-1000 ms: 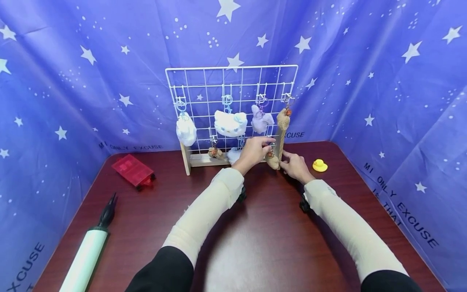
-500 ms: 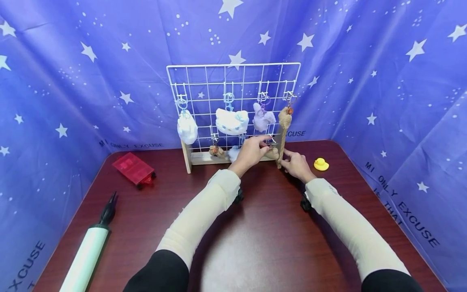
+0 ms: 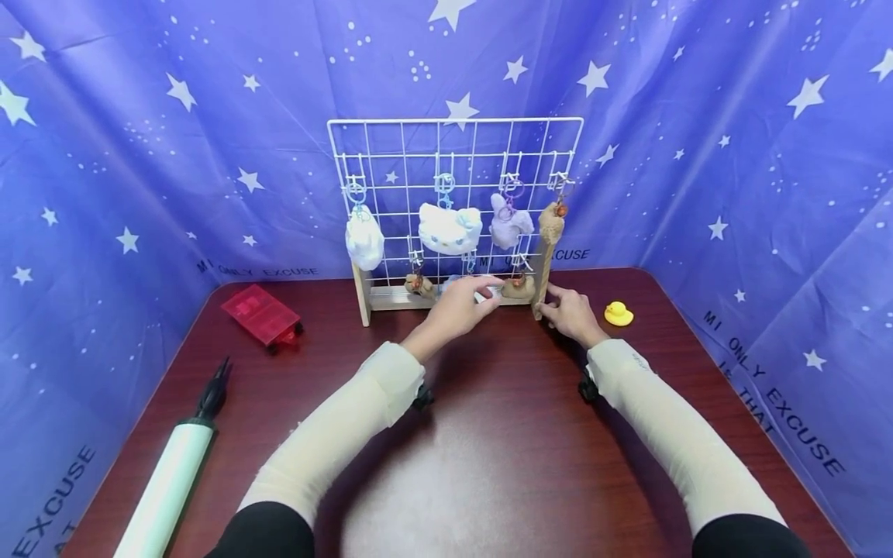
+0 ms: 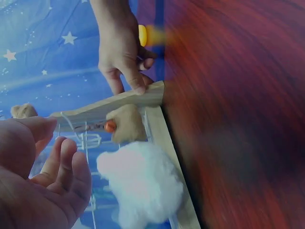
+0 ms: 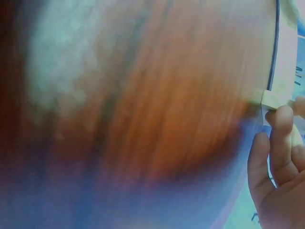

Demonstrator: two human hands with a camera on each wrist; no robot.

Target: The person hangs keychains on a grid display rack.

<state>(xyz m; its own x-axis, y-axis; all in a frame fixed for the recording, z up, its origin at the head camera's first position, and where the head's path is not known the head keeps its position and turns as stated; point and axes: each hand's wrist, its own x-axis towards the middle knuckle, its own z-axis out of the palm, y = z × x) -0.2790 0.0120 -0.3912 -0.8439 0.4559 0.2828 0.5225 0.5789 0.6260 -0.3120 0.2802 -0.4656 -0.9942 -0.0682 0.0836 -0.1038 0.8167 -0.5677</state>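
Observation:
A white wire grid rack point(image 3: 391, 122) stands on a wooden base, with plush keychains hung on its hooks. My right hand point(image 3: 570, 315) grips the foot of the rack's right wooden post point(image 3: 541, 279), thumb in front. My left hand point(image 3: 455, 311) holds nothing; its fingers are loosely bent, before the lower row. Just right of its fingertips hangs a brown plush keychain point(image 3: 518, 289) with an orange bead. A fluffy white plush point(image 4: 140, 183), mostly hidden behind the left hand in the head view, hangs beside it. Another brown plush point(image 3: 418, 285) hangs at lower left.
Along the upper row hang a white plush point(image 3: 365, 240), a white cat-face plush point(image 3: 449, 231), a lilac plush point(image 3: 511, 226) and a brown plush point(image 3: 551, 225). A yellow duck point(image 3: 618, 314), a red plastic case point(image 3: 261, 314) and a hand pump point(image 3: 167, 480) lie on the table.
My left hand has let go of the lower right brown keychain, which now hangs from its hook, and drawn back to the left. The right hand keeps its grip on the post.

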